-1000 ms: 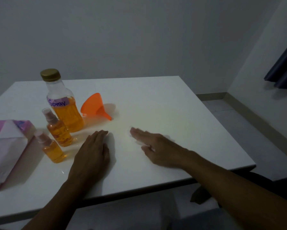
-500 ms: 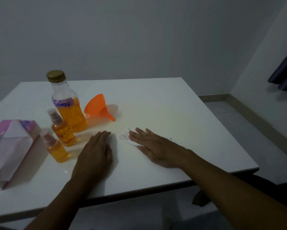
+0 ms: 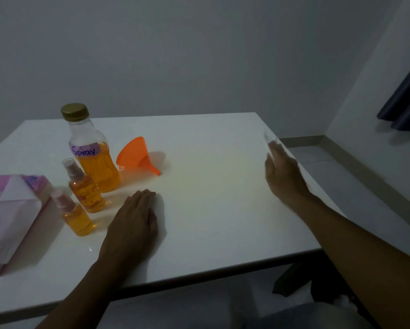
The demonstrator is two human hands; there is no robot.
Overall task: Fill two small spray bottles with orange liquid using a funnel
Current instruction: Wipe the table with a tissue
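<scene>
Two small spray bottles stand capped at the table's left with orange liquid inside: the taller one and, nearer me, the shorter one. Behind them is a large bottle labelled "Spray", about half full of orange liquid, with a gold cap on. An orange funnel lies on its side to its right. My left hand rests flat, palm down, holding nothing, just right of the small bottles. My right hand is blurred at the table's right edge with a pale scrap at its fingertips; the grip is unclear.
A pink and white tissue pack lies at the left edge of the white table. Walls stand close behind and to the right. A dark curtain hangs at the far right, and a dark chair part shows below the table's front edge.
My right hand has swept from the table's middle, where it pressed a white tissue, out to the right edge. My left hand and the bottles have stayed put.
</scene>
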